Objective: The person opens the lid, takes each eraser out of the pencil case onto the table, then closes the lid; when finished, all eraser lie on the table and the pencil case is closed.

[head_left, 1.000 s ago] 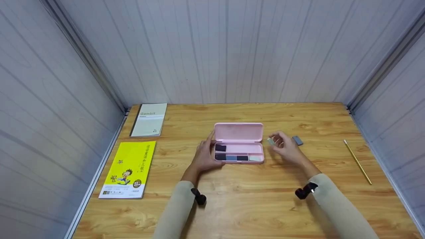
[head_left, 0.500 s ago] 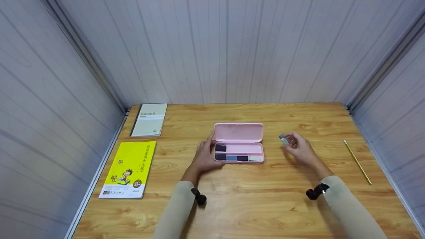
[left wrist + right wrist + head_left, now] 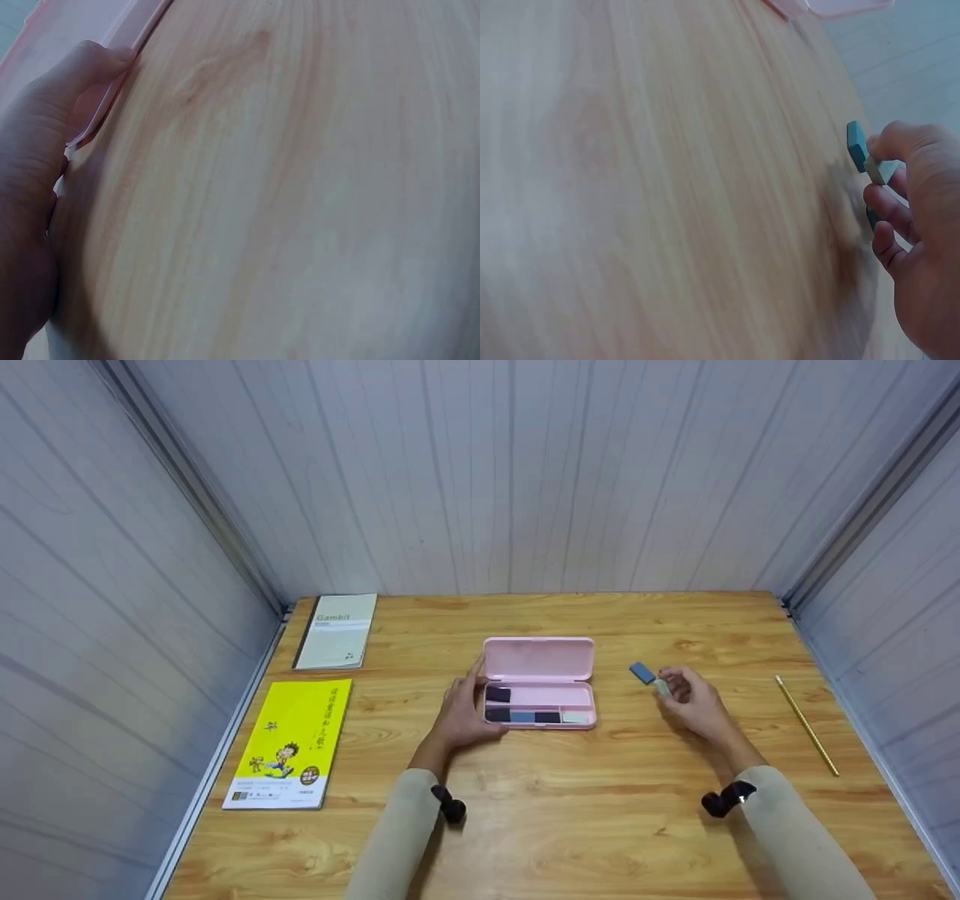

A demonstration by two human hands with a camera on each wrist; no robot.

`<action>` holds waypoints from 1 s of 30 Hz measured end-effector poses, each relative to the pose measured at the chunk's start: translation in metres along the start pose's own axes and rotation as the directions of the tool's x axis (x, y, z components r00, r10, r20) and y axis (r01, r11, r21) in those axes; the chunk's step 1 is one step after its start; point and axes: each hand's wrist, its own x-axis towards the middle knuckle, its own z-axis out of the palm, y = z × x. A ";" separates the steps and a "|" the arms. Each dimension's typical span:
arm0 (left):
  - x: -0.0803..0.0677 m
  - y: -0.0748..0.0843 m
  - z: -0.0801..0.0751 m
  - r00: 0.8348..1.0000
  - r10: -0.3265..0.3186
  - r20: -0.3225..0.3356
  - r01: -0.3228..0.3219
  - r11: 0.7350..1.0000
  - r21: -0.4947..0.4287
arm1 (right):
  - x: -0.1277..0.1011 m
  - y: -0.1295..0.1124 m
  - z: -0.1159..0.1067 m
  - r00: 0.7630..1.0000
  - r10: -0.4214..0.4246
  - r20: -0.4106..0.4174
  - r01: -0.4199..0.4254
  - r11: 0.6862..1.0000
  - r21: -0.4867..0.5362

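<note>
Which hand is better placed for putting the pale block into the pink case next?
Probably the right hand: it pinches the pale block, and the open case lies to its left. The left hand grips the case's left end, away from the block.

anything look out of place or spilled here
Nothing looks spilled or damaged. Only the gold pencil stands out mildly: it lies alone toward the right side of the table, outside the open pink case, whose back compartment has bare room.
</note>
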 end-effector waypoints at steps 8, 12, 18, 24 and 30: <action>0.000 0.002 -0.001 1.000 0.008 -0.013 -0.008 1.000 0.002 | -0.004 0.005 0.000 1.000 0.009 0.020 -0.009 1.000 -0.024; 0.000 0.003 -0.001 1.000 -0.006 -0.005 0.006 1.000 0.003 | -0.005 0.007 0.000 1.000 0.014 0.024 -0.013 0.999 -0.033; -0.001 0.002 -0.001 1.000 -0.011 0.001 0.011 1.000 0.007 | -0.005 0.007 0.003 1.000 0.006 0.004 -0.006 0.999 -0.040; 0.000 0.001 -0.001 1.000 -0.002 -0.002 0.002 1.000 0.008 | -0.005 0.006 0.003 1.000 -0.006 0.003 0.006 0.999 -0.045; 0.000 0.000 0.000 1.000 0.012 -0.009 -0.012 1.000 -0.006 | -0.003 0.002 0.001 1.000 -0.015 -0.009 0.015 1.000 -0.022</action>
